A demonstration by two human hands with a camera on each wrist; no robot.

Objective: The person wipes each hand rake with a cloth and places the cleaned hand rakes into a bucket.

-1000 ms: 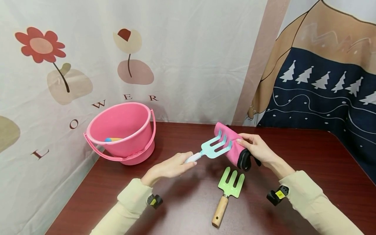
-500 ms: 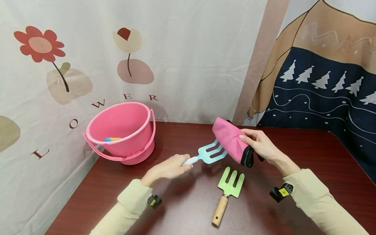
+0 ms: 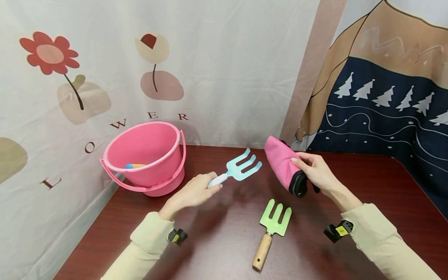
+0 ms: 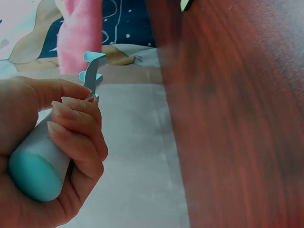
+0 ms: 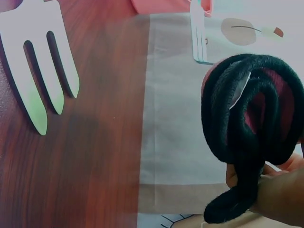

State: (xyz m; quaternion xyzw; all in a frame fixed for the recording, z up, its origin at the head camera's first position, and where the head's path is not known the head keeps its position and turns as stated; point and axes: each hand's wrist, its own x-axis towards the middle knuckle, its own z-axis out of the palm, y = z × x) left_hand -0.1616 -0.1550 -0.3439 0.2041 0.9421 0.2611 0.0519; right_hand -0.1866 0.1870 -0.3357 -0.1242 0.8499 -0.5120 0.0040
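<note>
Head view: the backdrop point(image 3: 210, 70) carries the letters "LOWER" in a rising arc beside printed flowers; no other writing is legible. The left hand point(image 3: 190, 192) grips the white handle of the blue fork point(image 3: 235, 172), held above the table point(image 3: 350, 175). Its long axis runs from the hand up and to the right, tines toward the cloth point(image 3: 283, 165). The right hand point(image 3: 315, 173) holds the rolled pink cloth, black edging at its near end, clear of the fork. The green fork point(image 3: 271, 229) lies on the table between the arms, tines away from the person. The pink bucket point(image 3: 145, 157) stands at far left with an item inside.

Left wrist view: fingers point(image 4: 78, 126) curl round the handle.

Right wrist view: the cloth's black edging point(image 5: 249, 128) fills the frame, held at the lower right.
</note>
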